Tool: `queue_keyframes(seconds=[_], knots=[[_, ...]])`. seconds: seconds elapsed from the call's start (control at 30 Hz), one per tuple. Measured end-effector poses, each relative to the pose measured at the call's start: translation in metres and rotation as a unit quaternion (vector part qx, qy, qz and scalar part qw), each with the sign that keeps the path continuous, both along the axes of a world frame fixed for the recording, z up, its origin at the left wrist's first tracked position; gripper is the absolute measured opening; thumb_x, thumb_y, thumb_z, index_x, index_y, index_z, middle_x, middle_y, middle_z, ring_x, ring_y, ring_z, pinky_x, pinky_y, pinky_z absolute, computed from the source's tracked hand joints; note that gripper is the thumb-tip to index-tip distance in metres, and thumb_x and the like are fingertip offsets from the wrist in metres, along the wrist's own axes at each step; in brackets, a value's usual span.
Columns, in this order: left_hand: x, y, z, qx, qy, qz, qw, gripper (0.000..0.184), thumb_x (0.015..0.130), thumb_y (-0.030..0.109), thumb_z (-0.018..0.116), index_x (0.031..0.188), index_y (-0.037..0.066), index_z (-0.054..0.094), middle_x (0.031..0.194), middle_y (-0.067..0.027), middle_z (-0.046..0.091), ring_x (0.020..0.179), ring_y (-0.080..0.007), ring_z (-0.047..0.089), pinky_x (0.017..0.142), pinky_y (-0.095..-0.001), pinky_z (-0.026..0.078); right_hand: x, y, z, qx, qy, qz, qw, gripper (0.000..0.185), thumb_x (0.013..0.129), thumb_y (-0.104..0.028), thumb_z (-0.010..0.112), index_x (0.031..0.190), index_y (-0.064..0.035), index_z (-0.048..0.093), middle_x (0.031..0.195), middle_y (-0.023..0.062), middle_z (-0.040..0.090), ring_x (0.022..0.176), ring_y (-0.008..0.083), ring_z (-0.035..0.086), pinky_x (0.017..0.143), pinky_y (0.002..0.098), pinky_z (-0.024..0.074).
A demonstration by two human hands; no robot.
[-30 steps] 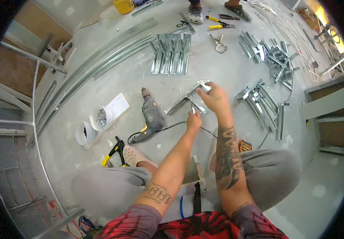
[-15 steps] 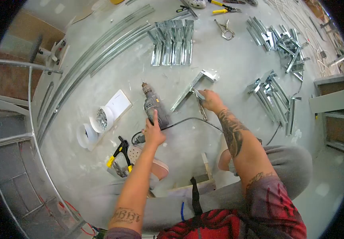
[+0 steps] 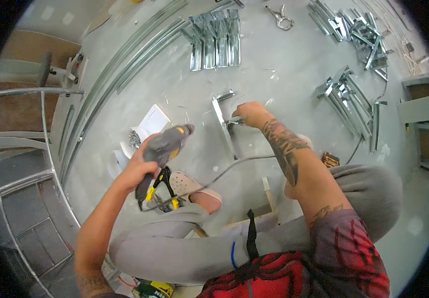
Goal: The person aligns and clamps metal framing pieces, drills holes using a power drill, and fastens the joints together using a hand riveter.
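Observation:
My left hand (image 3: 139,170) is wrapped round the handle of a corded power drill (image 3: 167,144), raised off the floor with its chuck pointing up and to the right. My right hand (image 3: 252,114) is closed on locking pliers (image 3: 235,120), whose jaws meet a galvanized metal bracket (image 3: 224,126). That bracket has a long leg and a short bent end at its top. Left of it, a white tub of screws (image 3: 134,140) is partly hidden behind my left hand and the drill. A black and yellow clamp (image 3: 160,186) lies below the drill.
Bent metal pieces (image 3: 215,44) stand in a row at the back. More brackets (image 3: 348,102) lie in piles on the right. Long metal channels (image 3: 125,64) curve along the left, near a metal frame (image 3: 50,149). The drill's cord (image 3: 224,171) crosses before my feet.
My left hand has gripped the drill and lifted it from the floor, down and to the left. My right hand has turned the bracket with the pliers, so it stands more upright in view.

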State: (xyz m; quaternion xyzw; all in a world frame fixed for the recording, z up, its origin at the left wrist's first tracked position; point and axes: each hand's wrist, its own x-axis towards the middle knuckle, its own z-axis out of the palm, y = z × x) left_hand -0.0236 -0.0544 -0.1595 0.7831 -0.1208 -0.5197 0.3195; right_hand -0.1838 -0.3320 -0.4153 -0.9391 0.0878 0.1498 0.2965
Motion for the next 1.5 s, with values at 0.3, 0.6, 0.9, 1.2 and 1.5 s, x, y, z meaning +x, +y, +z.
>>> queue_keyframes(seconds=[0.3,0.6,0.9,1.2,1.5], knots=[[-0.037,0.018,0.009,-0.071,-0.001,-0.016,0.997,0.087,0.058,-0.001,0.057,0.143,0.007,0.039,0.116,-0.0060,0.056,0.081,-0.0126,0.056,0.070,-0.0252,0.047,-0.002,0.030,-0.019,0.002,-0.049,0.003,0.999,0.042,0.080,-0.005,0.061,0.115,-0.0276,0.066,0.100,0.0090,0.068,0.095,0.0307,0.064,0.082,0.0416,0.0507],[-0.026,-0.005,-0.013,-0.073,0.059,-0.018,0.995,0.084,0.061,0.001,0.056,0.143,0.009,0.039,0.112,-0.0071,0.058,0.072,-0.0111,0.056,0.066,-0.0251,0.047,0.006,0.030,-0.016,0.016,-0.024,-0.003,1.000,0.029,0.086,-0.015,0.053,0.107,-0.0240,0.072,0.098,0.0118,0.069,0.093,0.0310,0.066,0.083,0.0404,0.0530],[-0.033,-0.016,-0.020,-0.061,0.020,-0.057,0.996,0.083,0.060,0.000,0.055,0.142,0.011,0.041,0.114,-0.0067,0.056,0.081,-0.0107,0.055,0.071,-0.0232,0.047,0.007,0.035,-0.023,0.028,-0.021,-0.034,0.999,0.025,0.085,-0.019,0.055,0.103,-0.0223,0.073,0.097,0.0111,0.070,0.093,0.0310,0.067,0.084,0.0420,0.0528],[-0.034,-0.019,-0.023,-0.069,0.019,-0.048,0.996,0.084,0.060,-0.002,0.054,0.142,0.011,0.040,0.113,-0.0067,0.057,0.076,-0.0111,0.056,0.066,-0.0239,0.048,0.011,0.036,-0.028,-0.020,-0.002,0.013,1.000,0.034,0.087,-0.012,0.050,0.110,-0.0279,0.069,0.094,0.0095,0.069,0.091,0.0295,0.066,0.082,0.0398,0.0525],[-0.045,-0.054,-0.003,0.030,-0.054,-0.083,0.995,0.068,0.076,0.015,0.072,0.137,0.008,0.045,0.109,-0.0090,0.062,0.078,-0.0137,0.060,0.070,-0.0266,0.050,0.008,0.034,-0.024,-0.043,-0.016,0.036,0.998,0.035,0.085,-0.008,0.052,0.112,-0.0244,0.068,0.095,0.0083,0.069,0.090,0.0287,0.067,0.083,0.0382,0.0530]])
